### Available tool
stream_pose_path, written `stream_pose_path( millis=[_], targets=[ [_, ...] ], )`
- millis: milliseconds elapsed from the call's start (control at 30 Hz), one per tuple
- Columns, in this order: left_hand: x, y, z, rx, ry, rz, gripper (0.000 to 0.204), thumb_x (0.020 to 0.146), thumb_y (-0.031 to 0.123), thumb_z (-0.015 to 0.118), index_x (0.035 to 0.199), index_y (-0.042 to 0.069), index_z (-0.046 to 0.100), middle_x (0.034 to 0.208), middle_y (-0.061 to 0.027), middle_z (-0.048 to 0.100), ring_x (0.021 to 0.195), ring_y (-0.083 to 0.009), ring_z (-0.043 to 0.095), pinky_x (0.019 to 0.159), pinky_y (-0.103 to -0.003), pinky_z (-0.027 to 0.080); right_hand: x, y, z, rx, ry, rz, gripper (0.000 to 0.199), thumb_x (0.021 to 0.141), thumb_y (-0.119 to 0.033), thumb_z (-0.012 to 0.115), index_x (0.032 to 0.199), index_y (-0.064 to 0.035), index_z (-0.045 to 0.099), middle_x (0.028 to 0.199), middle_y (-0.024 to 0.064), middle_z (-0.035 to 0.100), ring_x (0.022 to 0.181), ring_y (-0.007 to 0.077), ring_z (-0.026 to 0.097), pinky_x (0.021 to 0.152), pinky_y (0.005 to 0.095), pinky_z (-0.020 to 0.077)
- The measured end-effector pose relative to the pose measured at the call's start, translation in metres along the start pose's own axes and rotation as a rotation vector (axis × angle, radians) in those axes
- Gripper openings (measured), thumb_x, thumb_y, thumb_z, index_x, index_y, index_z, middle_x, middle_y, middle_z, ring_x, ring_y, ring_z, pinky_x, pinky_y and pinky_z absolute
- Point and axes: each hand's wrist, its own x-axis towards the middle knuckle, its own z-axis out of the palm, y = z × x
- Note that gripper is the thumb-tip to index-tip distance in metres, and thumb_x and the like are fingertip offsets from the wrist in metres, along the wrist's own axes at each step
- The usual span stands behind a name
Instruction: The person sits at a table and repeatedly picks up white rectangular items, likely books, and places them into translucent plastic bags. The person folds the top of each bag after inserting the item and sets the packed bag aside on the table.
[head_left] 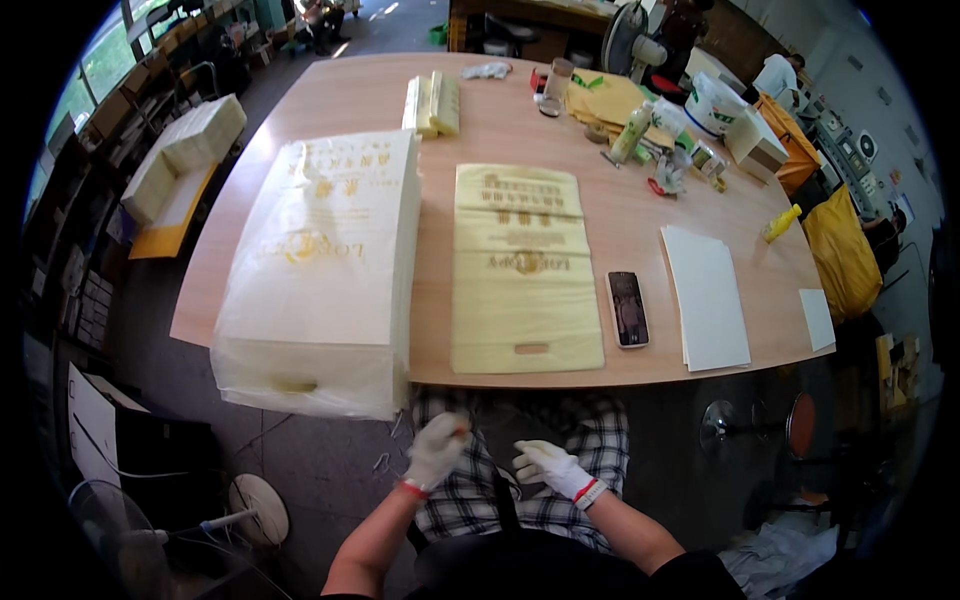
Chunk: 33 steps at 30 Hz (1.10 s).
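Note:
Both my hands are in white gloves over my lap, just off the table's near edge. My left hand is slightly blurred, its fingers curled in; a reddish spot shows at the fingertips, and whatever they hold, if anything, cannot be made out. My right hand has its fingers loosely stretched toward the left, with nothing seen in them. In front of me a flat stack of pale yellow printed plastic bags lies with its handle slot toward me. To its left stands a tall white block-shaped stack under a clear printed plastic bag.
Right of the yellow bags lie a phone and white sheets. Folded yellow bundles sit behind the tall stack. Bottles, a white bucket and clutter fill the far right. A stool and a standing fan flank me.

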Motion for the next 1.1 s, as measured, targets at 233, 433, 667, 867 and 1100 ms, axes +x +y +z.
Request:
stream_pose_path(
  millis=[233,433,667,867,1100],
  targets=[
    [0.151,0.015,0.068,0.707,0.165,0.288,0.02,0.067,0.018,0.066,0.083,0.009,0.059,0.087,-0.008,0.055,0.095,-0.0308,0.047,0.09,-0.042,0.037,-0.003,0.018,-0.033,0.195,0.137,-0.081,0.038,0.092,-0.026,0.051,0.123,-0.0038,0.048,0.096,0.009,0.06,0.077,0.0164,0.061,0.071,0.0309,0.0509],
    [0.184,-0.003,0.059,0.515,-0.183,0.27,0.012,0.073,0.02,0.063,0.073,0.008,0.061,0.082,-0.0086,0.057,0.089,-0.0272,0.051,0.083,-0.037,0.042,-0.007,-0.003,-0.029,0.182,0.078,-0.139,0.036,0.093,-0.024,0.049,0.123,-0.0032,0.048,0.096,0.0091,0.061,0.078,0.0146,0.06,0.072,0.0294,0.0505],
    [0.19,0.044,0.053,0.627,-0.27,0.186,0.015,0.082,0.018,0.058,0.076,0.004,0.057,0.07,-0.0184,0.057,0.072,-0.0348,0.057,0.063,-0.04,0.046,0.04,-0.106,0.001,0.538,-0.076,-0.347,0.034,0.091,-0.02,0.055,0.12,-0.0028,0.051,0.097,0.0078,0.061,0.087,0.0154,0.06,0.079,0.0304,0.0491],
    [0.218,0.017,0.034,-0.215,0.058,0.099,0.011,0.086,0.015,0.052,0.084,0.005,0.055,0.072,-0.0095,0.06,0.057,-0.0214,0.058,0.052,-0.033,0.046,0.075,-0.148,-0.001,0.52,0.075,-0.488,0.03,0.087,-0.025,0.062,0.105,-0.0008,0.058,0.098,0.0047,0.06,0.09,0.0157,0.059,0.08,0.0304,0.048],
    [0.255,0.075,0.033,-0.435,0.064,-0.324,0.013,0.091,0.014,0.048,0.099,0.005,0.054,0.077,-0.005,0.061,0.051,-0.0036,0.039,0.045,-0.019,0.033,0.026,-0.157,-0.007,-0.876,0.88,-1.46,0.035,0.074,-0.008,0.068,0.104,-0.0013,0.051,0.108,0.0176,0.054,0.098,0.0386,0.051,0.089,0.0427,0.0426]
  ],
)
